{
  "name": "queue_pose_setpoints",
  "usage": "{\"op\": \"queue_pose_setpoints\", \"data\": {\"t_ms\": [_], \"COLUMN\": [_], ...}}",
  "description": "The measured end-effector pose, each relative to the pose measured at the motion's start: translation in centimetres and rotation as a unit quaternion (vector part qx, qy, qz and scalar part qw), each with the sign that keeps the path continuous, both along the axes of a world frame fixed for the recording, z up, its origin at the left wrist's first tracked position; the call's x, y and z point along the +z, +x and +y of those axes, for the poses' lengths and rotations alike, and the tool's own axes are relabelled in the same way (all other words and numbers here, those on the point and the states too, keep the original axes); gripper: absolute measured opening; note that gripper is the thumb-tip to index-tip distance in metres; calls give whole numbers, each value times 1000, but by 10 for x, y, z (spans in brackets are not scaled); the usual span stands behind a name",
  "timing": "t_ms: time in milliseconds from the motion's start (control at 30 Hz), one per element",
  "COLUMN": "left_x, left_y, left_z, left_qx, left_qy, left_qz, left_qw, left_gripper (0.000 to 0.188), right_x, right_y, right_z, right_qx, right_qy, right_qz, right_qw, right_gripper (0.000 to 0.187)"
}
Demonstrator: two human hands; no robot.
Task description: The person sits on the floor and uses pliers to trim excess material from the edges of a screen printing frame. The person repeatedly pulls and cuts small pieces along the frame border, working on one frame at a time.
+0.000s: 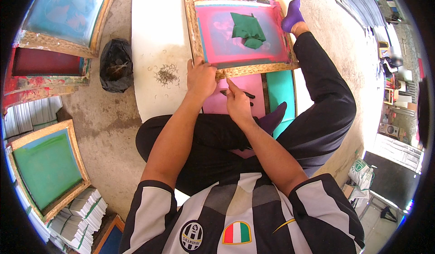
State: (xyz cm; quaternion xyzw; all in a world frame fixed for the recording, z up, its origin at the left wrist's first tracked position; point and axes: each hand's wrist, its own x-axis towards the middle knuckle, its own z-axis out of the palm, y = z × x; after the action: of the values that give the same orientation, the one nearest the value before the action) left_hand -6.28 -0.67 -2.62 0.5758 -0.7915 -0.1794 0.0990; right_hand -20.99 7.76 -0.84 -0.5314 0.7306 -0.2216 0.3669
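A wood-edged screen-printing frame (245,69) with pink and blue mesh lies in front of me. A crumpled green cloth (248,29) rests on its mesh. My left hand (202,78) is closed on the frame's near left corner. Beside it, my right hand (239,103) is closed on a thin, light-tipped tool (226,74), its tip at the frame's near edge; its exact kind is too small to tell. Next to the right hand, a dark-handled tool (248,94), probably pliers, lies on a pink sheet (217,103). Left of the frame is a pile of small bent staples (166,75).
The frame lies across a white board (154,32) and a turquoise panel (280,88). A black plastic bag (116,66) stands left of the board. More screens, one green (47,168), and bundled white stacks (79,217) line the left side. My legs are folded around the work.
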Motion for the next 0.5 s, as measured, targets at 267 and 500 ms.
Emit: {"op": "queue_pose_setpoints", "data": {"t_ms": [267, 500], "left_x": [-7, -4], "left_y": [-1, 1], "left_z": [1, 0], "left_qx": [6, -1], "left_qy": [-30, -8], "left_qz": [26, 22], "left_qw": [999, 1000], "left_gripper": [22, 24], "right_x": [11, 42], "right_y": [8, 21], "right_z": [-2, -19], "right_qx": [-9, 69], "right_qy": [36, 146], "right_qz": [-5, 141], "right_qw": [999, 977], "right_gripper": [43, 52]}}
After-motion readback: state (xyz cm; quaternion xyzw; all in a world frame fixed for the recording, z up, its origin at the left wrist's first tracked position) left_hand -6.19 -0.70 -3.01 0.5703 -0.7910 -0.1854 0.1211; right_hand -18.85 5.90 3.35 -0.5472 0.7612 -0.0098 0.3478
